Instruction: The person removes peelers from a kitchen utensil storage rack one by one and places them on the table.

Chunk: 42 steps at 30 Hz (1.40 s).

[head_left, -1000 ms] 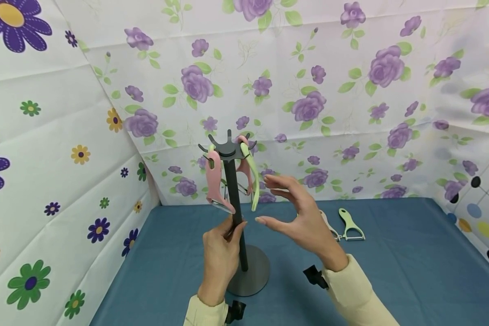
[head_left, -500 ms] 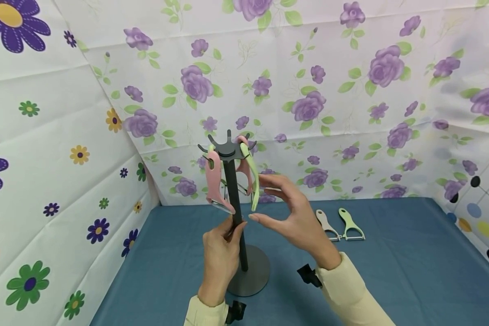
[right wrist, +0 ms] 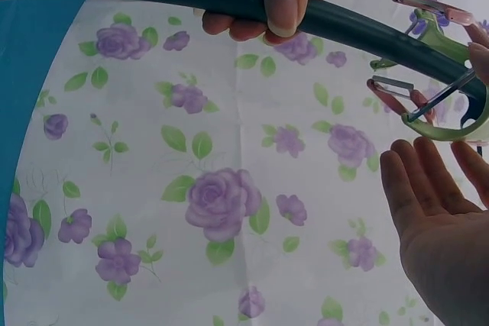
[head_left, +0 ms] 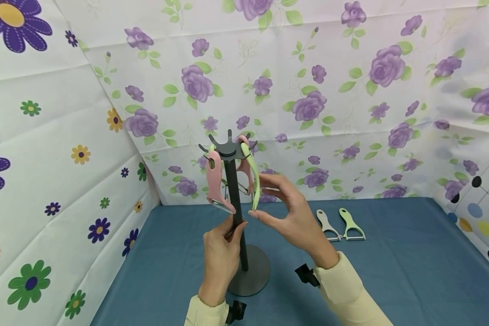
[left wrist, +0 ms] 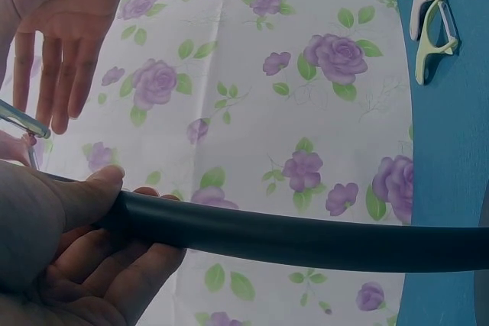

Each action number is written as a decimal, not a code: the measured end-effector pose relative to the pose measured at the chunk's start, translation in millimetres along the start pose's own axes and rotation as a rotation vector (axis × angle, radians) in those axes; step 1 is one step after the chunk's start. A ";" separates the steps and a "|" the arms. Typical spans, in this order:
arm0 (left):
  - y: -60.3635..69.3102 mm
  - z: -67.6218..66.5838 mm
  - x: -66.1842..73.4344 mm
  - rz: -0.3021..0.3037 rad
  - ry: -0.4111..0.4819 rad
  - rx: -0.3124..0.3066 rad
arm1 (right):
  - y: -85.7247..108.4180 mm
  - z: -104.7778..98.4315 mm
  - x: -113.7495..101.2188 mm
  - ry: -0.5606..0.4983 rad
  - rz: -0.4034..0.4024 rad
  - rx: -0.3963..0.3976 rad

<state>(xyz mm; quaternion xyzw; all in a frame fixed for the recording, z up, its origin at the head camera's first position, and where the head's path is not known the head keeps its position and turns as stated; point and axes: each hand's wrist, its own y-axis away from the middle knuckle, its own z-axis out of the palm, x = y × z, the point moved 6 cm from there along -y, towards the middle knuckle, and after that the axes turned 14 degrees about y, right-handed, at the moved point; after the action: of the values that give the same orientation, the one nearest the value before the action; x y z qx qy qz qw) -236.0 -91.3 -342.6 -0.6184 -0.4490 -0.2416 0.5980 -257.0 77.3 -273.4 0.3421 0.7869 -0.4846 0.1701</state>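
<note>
My left hand (head_left: 222, 258) grips the dark post (left wrist: 290, 238) of an upright stand, thumb and fingers around it, below the hooked top (head_left: 227, 148). A pink peeler (head_left: 213, 176) hangs on the left. On the right hang a green peeler (head_left: 251, 174) and, behind it, another pink peeler (head_left: 244, 168). Part of another green peeler (head_left: 211, 148) shows behind the left pink one. My right hand (head_left: 295, 222) is beside the right green peeler, fingers extended, thumb by its lower end. In the right wrist view, fingertips lie close to the green peeler (right wrist: 439, 133); contact is unclear.
A white peeler (head_left: 326, 222) and a green peeler (head_left: 352, 225) lie side by side on the blue cloth (head_left: 403, 262), right of the stand. The stand's round base (head_left: 256, 276) rests on the cloth. Flowered sheets (head_left: 350, 113) enclose the back and sides.
My right hand has moved left to the hanging green peeler, its thumb now by the peeler's lower end. The white peeler has come into fuller view. My left hand keeps its place.
</note>
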 end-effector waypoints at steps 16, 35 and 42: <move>0.5 0.2 0.2 0.002 0.002 0.000 | 1.5 -3.3 -1.4 -0.023 0.011 0.016; 0.4 0.6 0.7 -0.003 0.010 0.001 | 3.5 -10.7 -2.3 -0.079 0.010 0.070; 0.3 0.7 0.3 0.009 0.021 0.004 | 4.1 -14.4 -3.0 -0.075 0.034 0.101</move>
<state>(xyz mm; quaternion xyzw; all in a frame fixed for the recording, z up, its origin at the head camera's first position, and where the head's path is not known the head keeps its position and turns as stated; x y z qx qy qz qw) -235.8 -90.6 -342.7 -0.6167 -0.4405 -0.2446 0.6048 -251.0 90.1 -267.5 0.3451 0.7484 -0.5335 0.1903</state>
